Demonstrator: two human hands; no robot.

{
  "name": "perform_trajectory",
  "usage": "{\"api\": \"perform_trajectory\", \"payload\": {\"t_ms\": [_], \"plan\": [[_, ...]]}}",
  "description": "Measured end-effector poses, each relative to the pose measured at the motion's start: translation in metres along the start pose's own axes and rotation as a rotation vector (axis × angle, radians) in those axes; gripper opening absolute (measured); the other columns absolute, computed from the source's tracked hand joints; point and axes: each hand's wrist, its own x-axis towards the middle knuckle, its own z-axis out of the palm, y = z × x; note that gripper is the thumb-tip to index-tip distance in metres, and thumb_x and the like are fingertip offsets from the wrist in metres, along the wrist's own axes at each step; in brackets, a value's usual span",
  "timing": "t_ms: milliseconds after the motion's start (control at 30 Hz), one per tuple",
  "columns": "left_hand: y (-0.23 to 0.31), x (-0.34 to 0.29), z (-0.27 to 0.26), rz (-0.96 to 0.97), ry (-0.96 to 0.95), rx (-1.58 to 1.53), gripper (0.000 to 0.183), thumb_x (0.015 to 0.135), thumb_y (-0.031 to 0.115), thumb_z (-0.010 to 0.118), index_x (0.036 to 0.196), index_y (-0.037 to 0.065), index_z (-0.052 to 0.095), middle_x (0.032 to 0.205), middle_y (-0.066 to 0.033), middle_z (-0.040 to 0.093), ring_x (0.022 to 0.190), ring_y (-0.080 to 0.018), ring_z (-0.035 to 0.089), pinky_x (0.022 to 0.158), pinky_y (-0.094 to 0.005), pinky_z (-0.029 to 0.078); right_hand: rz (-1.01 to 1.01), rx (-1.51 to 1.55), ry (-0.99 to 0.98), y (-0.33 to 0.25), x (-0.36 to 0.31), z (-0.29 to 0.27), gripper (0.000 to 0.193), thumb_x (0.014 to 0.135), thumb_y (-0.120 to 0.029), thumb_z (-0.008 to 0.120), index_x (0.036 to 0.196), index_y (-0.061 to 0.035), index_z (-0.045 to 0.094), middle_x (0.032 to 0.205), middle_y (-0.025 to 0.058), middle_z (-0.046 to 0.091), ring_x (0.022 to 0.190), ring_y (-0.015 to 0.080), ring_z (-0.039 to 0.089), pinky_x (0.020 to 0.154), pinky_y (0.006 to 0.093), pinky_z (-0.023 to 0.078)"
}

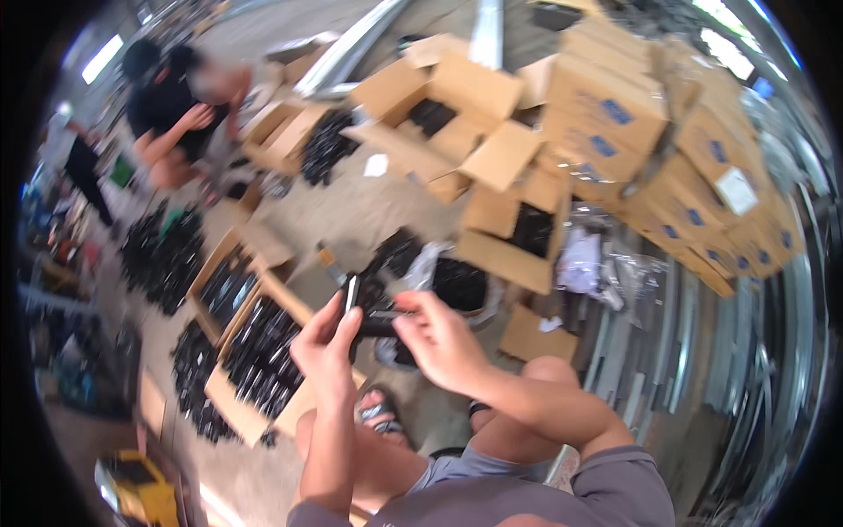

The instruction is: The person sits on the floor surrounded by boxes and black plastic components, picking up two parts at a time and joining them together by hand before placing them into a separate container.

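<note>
Fingers of the left hand clamp a black part and those of the right hand pinch a slim grey piece beside it, above the floor, with a cardboard box of dark pieces to the left.

Bright upper-corner glare | black fisheye rim, bent edges | far left seemingly blurred

Stacked cartons, long metal profiles and heaped black parts show a workshop.
</note>
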Motion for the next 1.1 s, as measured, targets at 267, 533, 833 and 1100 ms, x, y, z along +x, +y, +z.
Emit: {"api": "perform_trajectory", "payload": {"t_ms": [267,533,833,1100], "plan": [[0.008,0.026,-0.087,-0.139,0.235,-0.365,0.026,0.089,0.011,0.072,0.112,0.000,0.068,0.092,-0.0044,0.071,0.077,-0.0089,0.066,0.068,-0.0222,0.053,-0.197,-0.405,-0.572,-0.004,-0.038,0.017,0.031,0.094,-0.022,0.061,0.118,-0.0025,0.056,0.095,0.0156,0.066,0.084,0.0301,0.068,0.074,0.0383,0.055],[-0.018,0.078,-0.094,-0.064,0.174,0.175,0.038,0.087,0.020,0.075,0.114,-0.006,0.067,0.096,-0.0074,0.071,0.081,-0.0115,0.065,0.073,-0.0239,0.051,-0.387,-0.750,-0.926,0.011,-0.043,0.005,0.040,0.094,-0.032,0.059,0.121,-0.0044,0.054,0.094,0.0148,0.064,0.087,0.0332,0.066,0.073,0.0441,0.053],[-0.113,0.153,-0.076,-0.070,-0.003,1.006,0.030,0.080,0.027,0.075,0.104,0.008,0.075,0.092,-0.0109,0.075,0.079,-0.0209,0.072,0.073,-0.0327,0.054,-0.431,-0.787,-0.922,0.014,-0.038,0.002,0.042,0.092,-0.031,0.061,0.122,-0.0036,0.053,0.095,0.0151,0.064,0.088,0.0324,0.066,0.074,0.0422,0.053],[-0.176,0.185,-0.077,-0.019,-0.244,1.233,0.023,0.077,0.027,0.076,0.096,0.014,0.076,0.094,-0.0127,0.073,0.091,-0.0313,0.070,0.085,-0.0416,0.054,-0.435,-0.850,-0.962,0.009,-0.028,-0.002,0.043,0.093,-0.032,0.061,0.126,-0.0054,0.053,0.094,0.0138,0.064,0.085,0.0317,0.066,0.072,0.0402,0.054]]}}
